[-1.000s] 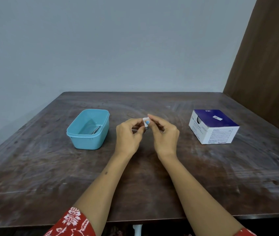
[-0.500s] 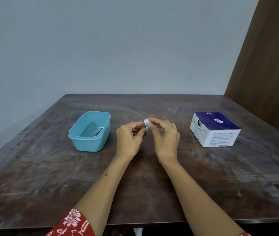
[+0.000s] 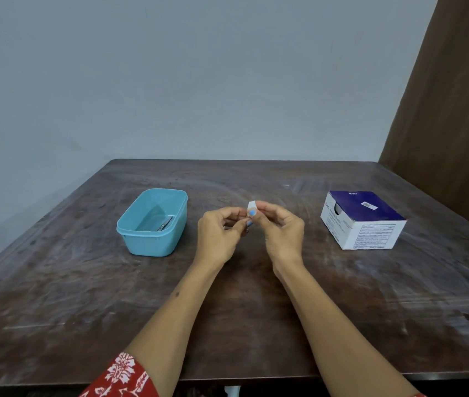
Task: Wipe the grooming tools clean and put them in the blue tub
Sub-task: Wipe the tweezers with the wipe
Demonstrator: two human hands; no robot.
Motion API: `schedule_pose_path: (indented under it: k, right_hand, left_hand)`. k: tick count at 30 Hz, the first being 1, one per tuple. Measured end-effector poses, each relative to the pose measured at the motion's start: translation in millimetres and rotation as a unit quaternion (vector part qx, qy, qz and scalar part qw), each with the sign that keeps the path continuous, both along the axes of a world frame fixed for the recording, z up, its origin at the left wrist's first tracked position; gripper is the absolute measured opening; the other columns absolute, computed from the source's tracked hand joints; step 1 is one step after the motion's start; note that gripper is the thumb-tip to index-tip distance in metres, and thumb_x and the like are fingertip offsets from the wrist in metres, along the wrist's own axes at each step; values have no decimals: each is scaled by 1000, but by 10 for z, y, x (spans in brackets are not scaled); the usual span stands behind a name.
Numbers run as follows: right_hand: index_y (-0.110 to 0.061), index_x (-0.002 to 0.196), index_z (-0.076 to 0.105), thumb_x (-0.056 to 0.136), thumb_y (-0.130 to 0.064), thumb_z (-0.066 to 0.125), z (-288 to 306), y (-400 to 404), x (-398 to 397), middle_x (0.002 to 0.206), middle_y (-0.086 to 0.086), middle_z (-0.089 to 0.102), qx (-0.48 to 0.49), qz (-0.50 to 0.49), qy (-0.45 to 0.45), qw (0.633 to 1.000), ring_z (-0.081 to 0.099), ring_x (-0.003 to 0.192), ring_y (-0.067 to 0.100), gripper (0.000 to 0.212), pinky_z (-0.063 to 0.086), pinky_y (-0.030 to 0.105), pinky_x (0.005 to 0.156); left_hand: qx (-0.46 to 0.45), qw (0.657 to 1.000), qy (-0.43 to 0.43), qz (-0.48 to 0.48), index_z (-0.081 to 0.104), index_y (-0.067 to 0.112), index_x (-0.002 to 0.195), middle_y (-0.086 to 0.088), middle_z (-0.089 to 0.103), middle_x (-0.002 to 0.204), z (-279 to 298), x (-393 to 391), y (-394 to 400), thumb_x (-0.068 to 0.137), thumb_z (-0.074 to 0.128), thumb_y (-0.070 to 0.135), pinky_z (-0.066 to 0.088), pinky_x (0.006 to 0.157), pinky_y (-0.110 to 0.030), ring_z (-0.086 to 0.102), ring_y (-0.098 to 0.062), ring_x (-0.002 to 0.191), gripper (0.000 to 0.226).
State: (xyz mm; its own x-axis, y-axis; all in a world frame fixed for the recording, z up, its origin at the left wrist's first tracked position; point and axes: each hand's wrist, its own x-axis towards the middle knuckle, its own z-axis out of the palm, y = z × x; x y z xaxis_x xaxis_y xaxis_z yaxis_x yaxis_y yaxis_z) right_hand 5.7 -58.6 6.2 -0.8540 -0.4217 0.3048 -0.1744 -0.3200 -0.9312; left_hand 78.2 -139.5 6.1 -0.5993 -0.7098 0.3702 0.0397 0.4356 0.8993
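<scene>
Above the middle of the table, my left hand [image 3: 222,233] and my right hand [image 3: 280,227] meet, fingertips together, and pinch a small white wipe [image 3: 251,207] between them. Whether a tool sits under the wipe is hidden by the fingers. The blue tub [image 3: 153,224] stands to the left of my hands, open, with a thin metal grooming tool [image 3: 166,223] lying on its floor.
A white and dark blue cardboard box [image 3: 362,219] stands on the right side of the dark wooden table [image 3: 242,296]. A brown panel [image 3: 457,110] rises at the far right, and a plain wall stands behind the table.
My hands stay together at the same spot, and the fingers shift slightly on the white wipe. The camera has tilted a little.
</scene>
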Motion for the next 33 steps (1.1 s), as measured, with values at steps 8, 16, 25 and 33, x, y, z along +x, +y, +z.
schedule_pose_path:
  k: [8, 16, 25, 33]
  right_hand:
    - [-19, 81, 72, 74, -5, 76, -1, 3, -4, 80, -2, 72, -12, 20, -23, 999, 67, 75, 4, 16, 51, 16, 68]
    - [-9, 87, 70, 76, -1, 72, 16, 13, 6, 78, -1, 70, -36, 32, -72, 996, 65, 68, -3, 14, 49, 10, 62]
    - [-20, 92, 71, 75, -9, 76, -21, -10, -10, 82, -5, 71, 9, 19, -2, 1000, 66, 75, 3, 21, 51, 14, 65]
    - [-22, 84, 73, 80, -12, 72, -21, -1, -35, 80, -5, 73, -15, 27, -19, 999, 68, 80, 5, 10, 52, 17, 70]
  left_hand:
    - [39, 999, 6, -18, 70, 9, 99, -7, 72, 83, 21, 3, -2, 80, 69, 5, 59, 71, -29, 69, -19, 78, 20]
    - [76, 995, 33, -51, 70, 15, 92, -7, 72, 84, 28, 21, 7, 77, 71, 2, 59, 71, -31, 70, -19, 80, 20]
    - [97, 994, 30, -33, 70, 12, 95, -3, 72, 84, 19, 22, 2, 78, 69, -2, 59, 71, -30, 71, -14, 78, 22]
    - [95, 994, 33, -35, 71, 8, 94, -4, 72, 82, 19, 9, 9, 76, 71, -1, 58, 68, -26, 71, -13, 76, 21]
